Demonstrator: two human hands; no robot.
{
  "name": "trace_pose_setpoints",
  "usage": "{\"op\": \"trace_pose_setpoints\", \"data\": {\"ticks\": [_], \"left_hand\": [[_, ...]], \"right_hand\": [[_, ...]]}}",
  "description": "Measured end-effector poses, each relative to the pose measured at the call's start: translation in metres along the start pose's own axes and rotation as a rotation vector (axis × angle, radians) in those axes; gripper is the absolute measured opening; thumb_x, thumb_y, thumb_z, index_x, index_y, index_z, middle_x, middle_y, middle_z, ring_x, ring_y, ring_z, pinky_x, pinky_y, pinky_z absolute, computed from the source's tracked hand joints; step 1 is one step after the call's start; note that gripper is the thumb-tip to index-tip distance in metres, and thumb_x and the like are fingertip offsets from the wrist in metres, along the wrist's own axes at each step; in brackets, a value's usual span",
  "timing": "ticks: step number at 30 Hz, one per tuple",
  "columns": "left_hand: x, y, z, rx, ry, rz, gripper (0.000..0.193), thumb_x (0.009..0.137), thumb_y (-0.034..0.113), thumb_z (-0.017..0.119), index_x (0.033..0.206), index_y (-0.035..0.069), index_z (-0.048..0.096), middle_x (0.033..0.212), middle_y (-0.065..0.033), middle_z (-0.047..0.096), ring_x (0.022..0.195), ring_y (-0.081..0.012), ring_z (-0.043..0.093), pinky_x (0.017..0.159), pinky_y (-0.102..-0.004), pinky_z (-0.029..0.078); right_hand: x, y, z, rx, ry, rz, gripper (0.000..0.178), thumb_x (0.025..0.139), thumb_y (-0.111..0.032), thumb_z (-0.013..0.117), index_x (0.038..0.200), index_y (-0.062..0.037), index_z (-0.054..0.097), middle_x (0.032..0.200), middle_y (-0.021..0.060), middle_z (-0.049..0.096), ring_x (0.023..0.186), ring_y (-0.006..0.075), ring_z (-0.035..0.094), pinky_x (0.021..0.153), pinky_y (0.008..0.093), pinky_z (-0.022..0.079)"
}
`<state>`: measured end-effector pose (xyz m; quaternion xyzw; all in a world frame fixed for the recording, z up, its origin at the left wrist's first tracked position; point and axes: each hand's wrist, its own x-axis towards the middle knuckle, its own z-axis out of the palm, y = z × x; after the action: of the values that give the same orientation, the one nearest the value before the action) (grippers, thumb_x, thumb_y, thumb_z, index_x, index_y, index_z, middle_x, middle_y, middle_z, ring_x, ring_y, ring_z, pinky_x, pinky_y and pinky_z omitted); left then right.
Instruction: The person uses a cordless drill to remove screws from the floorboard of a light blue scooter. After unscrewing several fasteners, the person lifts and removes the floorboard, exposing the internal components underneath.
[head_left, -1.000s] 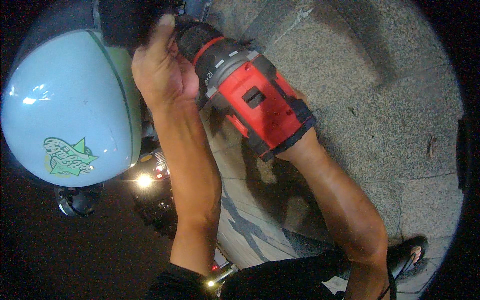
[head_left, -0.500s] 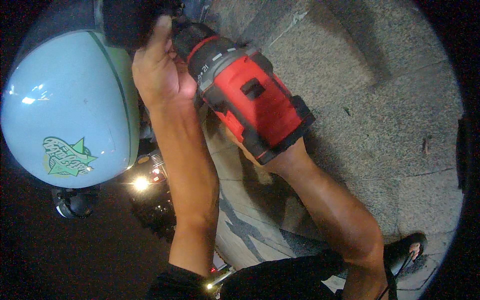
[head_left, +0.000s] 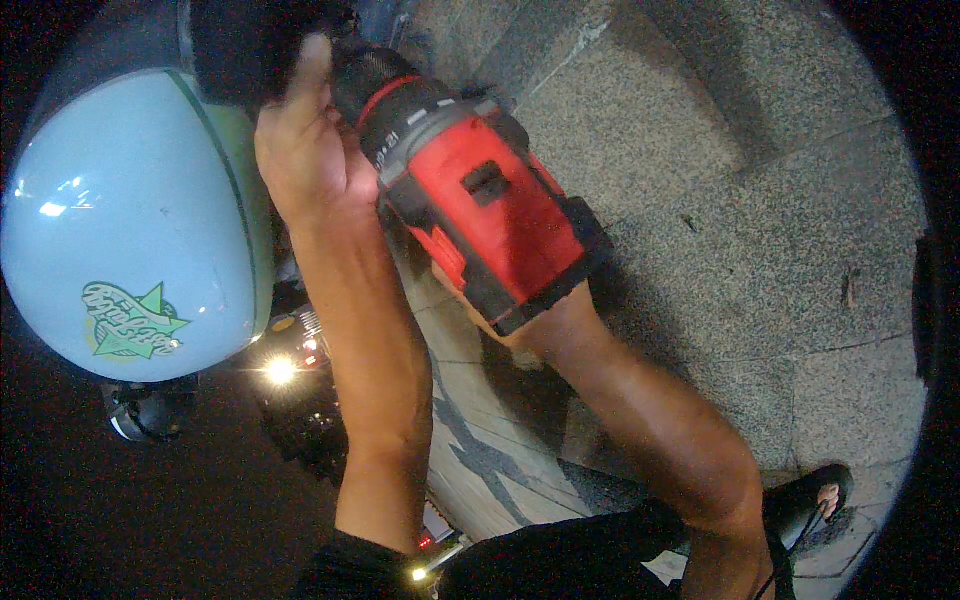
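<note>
A red and black cordless drill (head_left: pixel 490 210) points up and left, its black chuck end (head_left: pixel 370 85) beside my left hand. My right hand (head_left: pixel 515 335) is wrapped round the drill from below; the drill body hides most of its fingers. My left hand (head_left: pixel 315 150) is raised left of the chuck, with one finger stretched up along a dark block-like part (head_left: pixel 255 45). Its other fingers look curled, but what they hold is hidden. The drill's tip and whatever it meets are lost in the dark. Close to my left forearm is a glossy light-blue rounded shell (head_left: pixel 130 210) with a green star sticker.
Grey stone paving (head_left: pixel 690 290) spreads across the right side. A bright lamp (head_left: pixel 281 371) shines on a dark vehicle beyond my left forearm. A black rounded part (head_left: pixel 150 410) sits under the blue shell. My sandalled foot (head_left: pixel 825 492) stands at the lower right.
The drill and both hands have shifted slightly left. My right hand keeps its hold on the drill, and my left hand stays beside the chuck.
</note>
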<state>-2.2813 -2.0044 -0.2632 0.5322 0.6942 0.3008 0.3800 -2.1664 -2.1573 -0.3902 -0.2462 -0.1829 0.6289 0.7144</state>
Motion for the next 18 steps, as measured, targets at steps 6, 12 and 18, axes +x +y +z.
{"op": "trace_pose_setpoints", "data": {"ticks": [6,12,18], "left_hand": [[-0.005,0.004,0.005,-0.183,0.015,-0.081,0.035,0.097,0.029,0.049,0.109,-0.002,0.06,0.098,-0.0144,0.067,0.086,-0.0267,0.067,0.082,-0.0394,0.054],[0.003,-0.008,-0.012,-0.063,-0.097,0.048,0.033,0.098,0.026,0.047,0.112,-0.002,0.059,0.101,-0.0138,0.067,0.087,-0.0256,0.067,0.084,-0.0386,0.053],[0.0,-0.003,-0.005,-0.123,-0.054,0.042,0.031,0.098,0.023,0.047,0.11,-0.002,0.059,0.1,-0.0157,0.067,0.087,-0.0292,0.066,0.082,-0.0399,0.054]], "right_hand": [[0.018,-0.037,-0.012,-0.011,-0.081,0.076,0.081,0.057,-0.015,0.086,0.127,-0.0005,0.048,0.111,0.0135,0.065,0.102,0.023,0.063,0.091,0.0327,0.048],[0.022,-0.037,-0.019,-0.295,-0.181,0.07,0.081,0.056,-0.015,0.085,0.127,-0.001,0.048,0.109,0.0132,0.065,0.1,0.0211,0.064,0.088,0.0321,0.049],[0.027,-0.04,-0.021,-0.307,-0.187,0.046,0.079,0.058,-0.015,0.084,0.127,-0.0015,0.048,0.107,0.0129,0.066,0.097,0.0217,0.065,0.086,0.032,0.05]]}}
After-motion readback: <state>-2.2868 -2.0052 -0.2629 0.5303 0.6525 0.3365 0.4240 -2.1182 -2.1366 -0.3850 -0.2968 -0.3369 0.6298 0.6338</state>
